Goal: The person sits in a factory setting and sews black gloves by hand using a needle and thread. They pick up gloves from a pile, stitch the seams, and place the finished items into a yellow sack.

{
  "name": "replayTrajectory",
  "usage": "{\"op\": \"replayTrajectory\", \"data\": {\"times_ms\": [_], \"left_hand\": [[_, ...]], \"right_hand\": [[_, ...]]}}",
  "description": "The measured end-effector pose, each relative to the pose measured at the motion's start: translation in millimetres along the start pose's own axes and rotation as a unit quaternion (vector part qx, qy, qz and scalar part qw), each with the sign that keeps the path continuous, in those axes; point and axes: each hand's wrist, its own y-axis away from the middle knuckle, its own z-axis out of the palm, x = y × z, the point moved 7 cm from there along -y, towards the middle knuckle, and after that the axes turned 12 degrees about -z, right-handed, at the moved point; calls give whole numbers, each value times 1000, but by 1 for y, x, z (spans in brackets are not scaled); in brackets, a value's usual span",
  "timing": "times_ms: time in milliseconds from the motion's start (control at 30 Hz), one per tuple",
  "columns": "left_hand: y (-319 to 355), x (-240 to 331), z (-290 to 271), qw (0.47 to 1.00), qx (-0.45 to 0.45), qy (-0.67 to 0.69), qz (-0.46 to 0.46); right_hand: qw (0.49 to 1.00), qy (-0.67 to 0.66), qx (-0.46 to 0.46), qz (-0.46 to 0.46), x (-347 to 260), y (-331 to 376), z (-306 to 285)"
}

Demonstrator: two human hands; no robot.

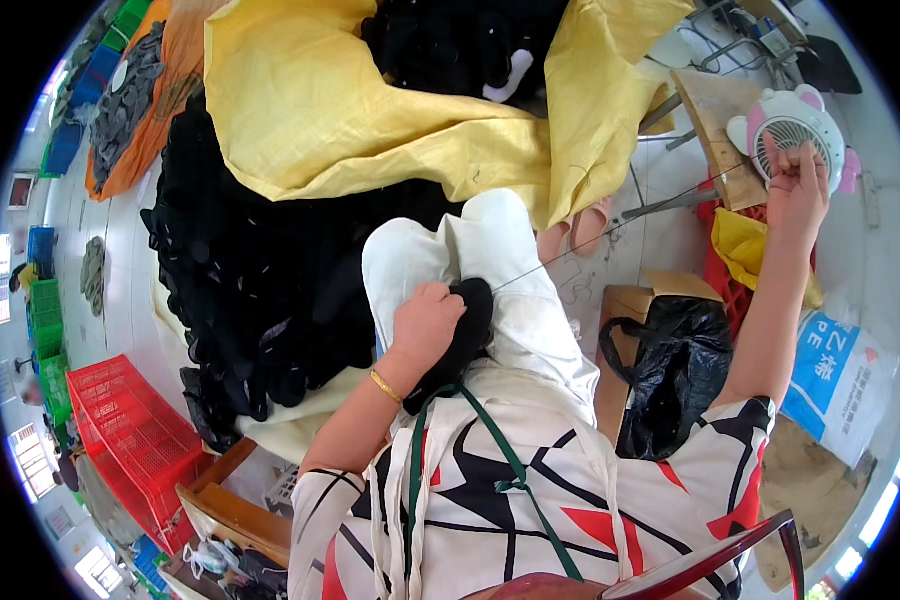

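On my lap lies a black cloth piece, rounded at its far end and somewhat sock-like. My left hand is closed over it, knuckles up, pressing it against the white cloth on my thighs. A dark thread runs taut from the black piece up to the right. At its far end my right hand is raised at arm's length, fingers pinched together; whether a needle is in them is too small to tell. Just behind that hand is a white and pink fan with animal ears.
A large heap of black pieces lies left of my knees. Ahead is a yellow sack with more black pieces. Red crates stand at lower left; a carton with a black plastic bag is to my right, below a wooden board.
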Motion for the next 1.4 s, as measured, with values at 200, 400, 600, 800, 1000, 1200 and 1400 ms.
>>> {"op": "replayTrajectory", "data": {"times_ms": [200, 400, 600, 800, 1000, 1200, 1400], "left_hand": [[-1, -3, 7, 1000, 0, 16, -11], [3, -35, 16, 958, -40, 236, -161], [11, -67, 47, 897, -77, 372, -225], [15, -70, 53, 876, -86, 397, -260], [19, -81, 66, 812, -142, 462, -328], [20, -78, 69, 779, -172, 495, -343], [24, -76, 69, 777, -167, 506, -337]], "right_hand": [[974, 121, 46, -185, -57, -63, -43], [949, 259, -173, 41, 52, 85, 51], [661, 311, -668, -146, 91, 305, 165], [614, 286, -728, -106, 107, 376, 186], [663, 329, -668, 77, 88, 359, 181], [434, 268, -756, 409, 108, 458, 150], [453, 268, -715, 460, 114, 482, 140]]}}
